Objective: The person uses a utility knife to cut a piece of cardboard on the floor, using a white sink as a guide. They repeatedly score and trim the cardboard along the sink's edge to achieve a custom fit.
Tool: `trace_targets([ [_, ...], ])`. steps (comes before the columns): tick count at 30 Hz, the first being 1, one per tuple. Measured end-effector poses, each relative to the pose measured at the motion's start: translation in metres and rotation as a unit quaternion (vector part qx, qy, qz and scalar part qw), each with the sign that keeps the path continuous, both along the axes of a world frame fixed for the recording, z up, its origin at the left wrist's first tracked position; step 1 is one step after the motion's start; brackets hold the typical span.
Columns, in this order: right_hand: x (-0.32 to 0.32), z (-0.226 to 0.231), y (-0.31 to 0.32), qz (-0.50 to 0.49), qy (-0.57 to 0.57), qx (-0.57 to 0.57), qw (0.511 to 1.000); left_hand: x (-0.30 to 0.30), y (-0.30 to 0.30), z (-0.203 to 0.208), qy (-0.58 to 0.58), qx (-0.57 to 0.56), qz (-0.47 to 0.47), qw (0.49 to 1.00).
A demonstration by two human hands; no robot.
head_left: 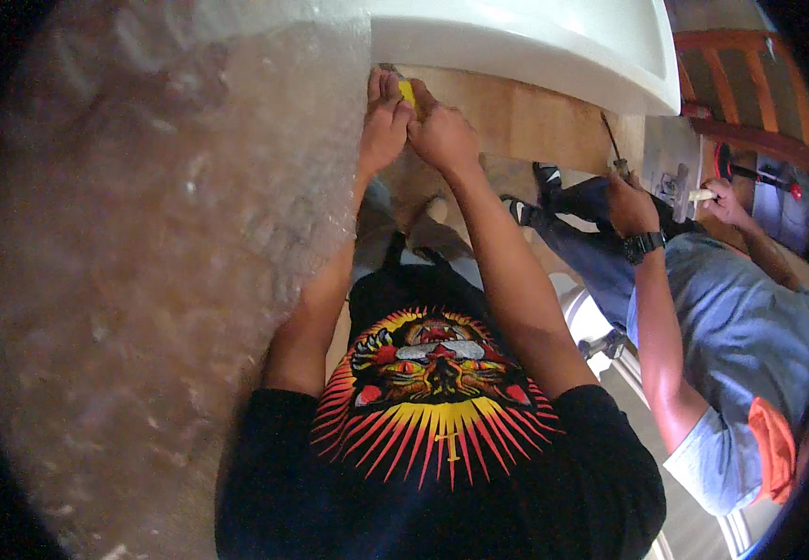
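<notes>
Both hands meet at the lower edge of a white, rounded-edged panel (535,42), my arms stretched out ahead of me. Between them shows a small yellow-handled tool (407,92), mostly hidden by fingers, so its exact kind is unclear. My right hand (445,138) is closed around it from the right. Curled fingers of my left hand (385,131) press against its other side, with a dark grey bit near their tips. Behind the hands stands a brown wooden board (526,117), just under the panel.
A blurred, brown mottled surface (162,261) fills the left side, close by. At the right a co-worker in a blue-grey shirt (736,308) holds a thin dark tool (611,135) and a pale-handled trowel (680,191). Wooden slats (722,84) stand at the far right.
</notes>
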State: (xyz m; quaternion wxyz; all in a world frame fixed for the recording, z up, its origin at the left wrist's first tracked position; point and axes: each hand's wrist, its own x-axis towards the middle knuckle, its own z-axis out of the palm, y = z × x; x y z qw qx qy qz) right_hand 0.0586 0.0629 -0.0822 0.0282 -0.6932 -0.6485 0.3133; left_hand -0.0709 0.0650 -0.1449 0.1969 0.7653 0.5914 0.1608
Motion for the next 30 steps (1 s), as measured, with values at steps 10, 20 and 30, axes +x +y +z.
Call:
trace_targets([
  [10, -0.008, 0.011, -0.030, -0.075, 0.025, -0.006, 0.997, 0.003, -0.023, 0.021, -0.030, -0.018, 0.003, 0.999],
  [20, 0.030, 0.004, -0.003, -0.113, 0.049, 0.012, 0.992, 0.045, 0.006, 0.019, -0.074, -0.017, 0.003, 0.997],
  [30, 0.060, 0.009, 0.016, -0.127, 0.031, 0.022, 0.991, 0.075, 0.031, 0.025, -0.054, 0.008, -0.018, 0.998],
])
